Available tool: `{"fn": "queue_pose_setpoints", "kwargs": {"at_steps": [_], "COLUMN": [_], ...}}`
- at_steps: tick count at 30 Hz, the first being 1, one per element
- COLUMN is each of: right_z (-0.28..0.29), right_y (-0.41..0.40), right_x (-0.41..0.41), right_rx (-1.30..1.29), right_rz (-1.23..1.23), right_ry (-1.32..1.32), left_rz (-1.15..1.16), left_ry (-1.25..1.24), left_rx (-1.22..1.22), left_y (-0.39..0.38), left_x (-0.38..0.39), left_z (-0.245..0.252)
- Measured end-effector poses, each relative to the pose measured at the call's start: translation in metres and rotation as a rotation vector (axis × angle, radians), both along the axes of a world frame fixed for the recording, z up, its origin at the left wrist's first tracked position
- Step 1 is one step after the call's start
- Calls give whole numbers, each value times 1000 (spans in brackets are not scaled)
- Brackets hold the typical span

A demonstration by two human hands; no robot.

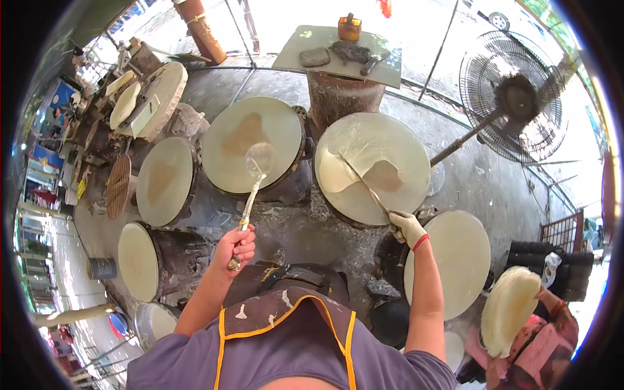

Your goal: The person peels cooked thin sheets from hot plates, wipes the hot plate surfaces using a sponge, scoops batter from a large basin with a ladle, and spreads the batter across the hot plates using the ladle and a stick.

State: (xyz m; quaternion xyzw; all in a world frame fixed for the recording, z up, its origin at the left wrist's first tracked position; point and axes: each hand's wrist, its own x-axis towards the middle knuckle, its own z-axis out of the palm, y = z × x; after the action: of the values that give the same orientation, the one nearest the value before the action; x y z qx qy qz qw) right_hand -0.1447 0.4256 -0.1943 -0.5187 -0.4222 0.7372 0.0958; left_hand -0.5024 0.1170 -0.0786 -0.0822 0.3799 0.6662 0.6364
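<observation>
My bare left hand (236,247) grips the handle of a metal ladle (254,192). The ladle's bowl is over a round griddle (219,163) that has a brown patch at its centre. My right hand (407,228), in a pale work glove with a red band at the wrist, holds a long thin spreader (363,181). Its blade lies across another round griddle (412,195). Pale batter (336,173) is pooled left of the blade, with a thin smeared film above it. A brownish patch shows to the blade's right.
More round griddles stand at left (163,156) and right (451,263). A pedestal fan (516,97) rises at upper right. Ahead, a board (292,46) on a drum bears tools and a small pot (349,28). At lower right, another person holds a large thin flatbread (509,309).
</observation>
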Motion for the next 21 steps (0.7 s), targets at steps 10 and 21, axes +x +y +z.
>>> {"fn": "queue_pose_setpoints", "kwargs": {"at_steps": [10,21], "right_z": [-41,-84], "right_y": [-196,-218], "right_x": [-200,-364], "right_rx": [-53,390], "right_rz": [-483,-776], "right_ry": [239,-424], "left_rz": [-155,-119], "left_ry": [-190,-179], "left_rx": [89,187], "left_y": [-72,-140], "left_x": [-121,-219], "left_z": [-14,-9]}}
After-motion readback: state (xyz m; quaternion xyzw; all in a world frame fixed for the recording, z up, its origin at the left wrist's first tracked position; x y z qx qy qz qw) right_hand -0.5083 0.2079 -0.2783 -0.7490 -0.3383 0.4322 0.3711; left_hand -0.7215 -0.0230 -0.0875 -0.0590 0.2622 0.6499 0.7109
